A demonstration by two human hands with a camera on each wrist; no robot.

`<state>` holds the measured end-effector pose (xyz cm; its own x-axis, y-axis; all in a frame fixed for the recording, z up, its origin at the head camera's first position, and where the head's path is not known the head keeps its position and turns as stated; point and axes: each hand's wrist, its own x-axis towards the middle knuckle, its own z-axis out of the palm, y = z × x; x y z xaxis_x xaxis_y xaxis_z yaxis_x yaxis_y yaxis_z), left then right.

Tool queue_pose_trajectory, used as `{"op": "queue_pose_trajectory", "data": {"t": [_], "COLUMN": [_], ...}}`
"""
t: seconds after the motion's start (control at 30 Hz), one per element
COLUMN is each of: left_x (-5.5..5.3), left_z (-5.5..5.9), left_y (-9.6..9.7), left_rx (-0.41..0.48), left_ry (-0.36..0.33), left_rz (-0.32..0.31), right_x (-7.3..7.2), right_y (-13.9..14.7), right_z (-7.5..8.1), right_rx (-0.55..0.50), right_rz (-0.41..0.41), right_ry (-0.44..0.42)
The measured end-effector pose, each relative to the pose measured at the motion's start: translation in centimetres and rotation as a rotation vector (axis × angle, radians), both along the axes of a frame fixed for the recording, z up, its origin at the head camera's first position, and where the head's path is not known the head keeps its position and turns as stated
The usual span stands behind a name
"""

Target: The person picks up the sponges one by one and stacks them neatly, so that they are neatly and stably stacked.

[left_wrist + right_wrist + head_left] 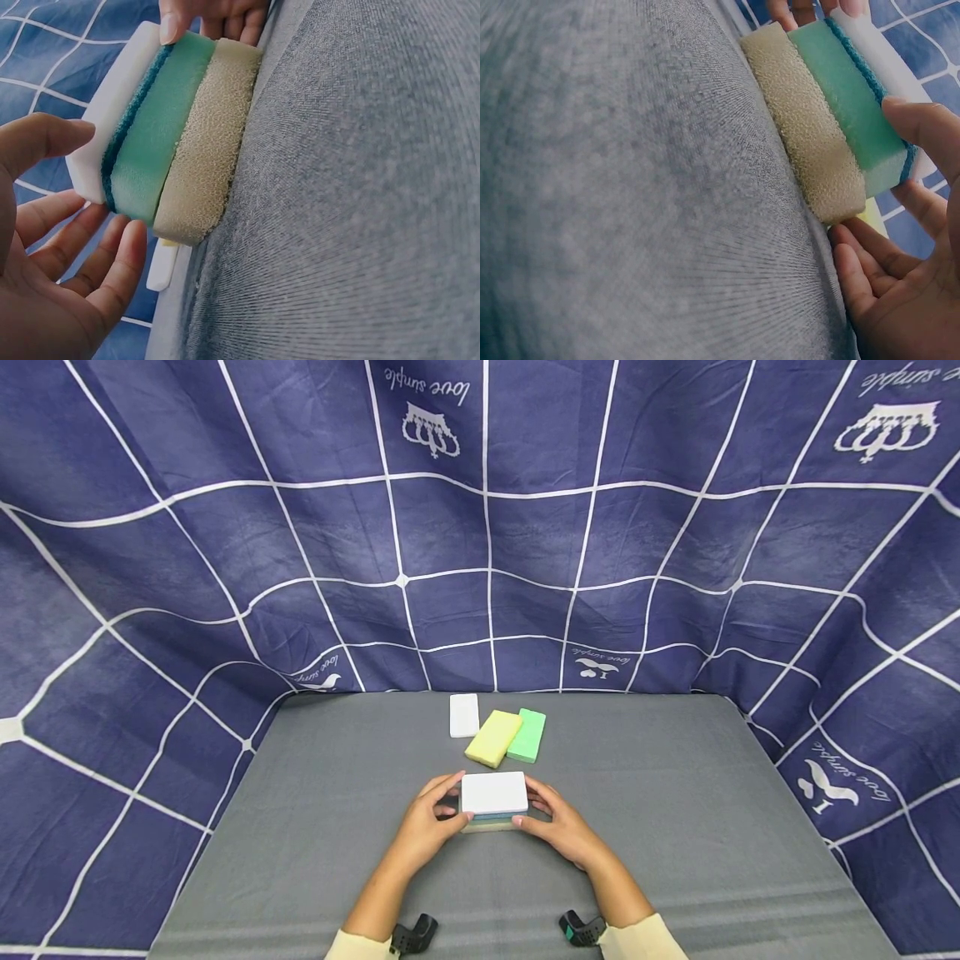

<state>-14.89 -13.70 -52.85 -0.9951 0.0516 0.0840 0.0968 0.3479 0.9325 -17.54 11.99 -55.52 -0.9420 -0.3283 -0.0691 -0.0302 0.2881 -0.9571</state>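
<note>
Three sponges form a stack: a beige, coarse-pored sponge (206, 142) on the cloth, a teal-green sponge (161, 127) with a dark blue scouring layer (862, 66) facing up, and a white sponge (494, 792) on top. My left hand (426, 828) holds the stack's left end, thumb at the white sponge's near edge, fingers bent along the end. At the other end my right hand (561, 828) grips the stack, thumb at the seam between the scouring layer and the white sponge. Its lower fingertips reach down beside the beige sponge.
Behind the stack lie a yellow sponge (493, 739), which overlaps a bright green sponge (529, 737), and another white sponge (463, 716). Grey cloth (337, 793) covers the table. A blue curtain with white lines (532, 535) encloses the back and sides.
</note>
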Motion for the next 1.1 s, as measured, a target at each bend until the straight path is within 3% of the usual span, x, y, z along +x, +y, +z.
{"op": "queue_pose_trajectory", "data": {"t": [0.57,1.1], "left_x": [0.2,0.3], "left_z": [0.3,0.3], "left_y": [-0.1,0.4], "left_rx": [-0.011,-0.018], "left_ry": [0.002,0.031], "left_rz": [-0.037,-0.001], "right_x": [0.1,0.4], "right_y": [0.0,-0.8], "right_z": [0.3,1.2], "right_rx": [-0.022,-0.024], "right_rz": [0.02,-0.036], "right_ry": [-0.006,0.194]}}
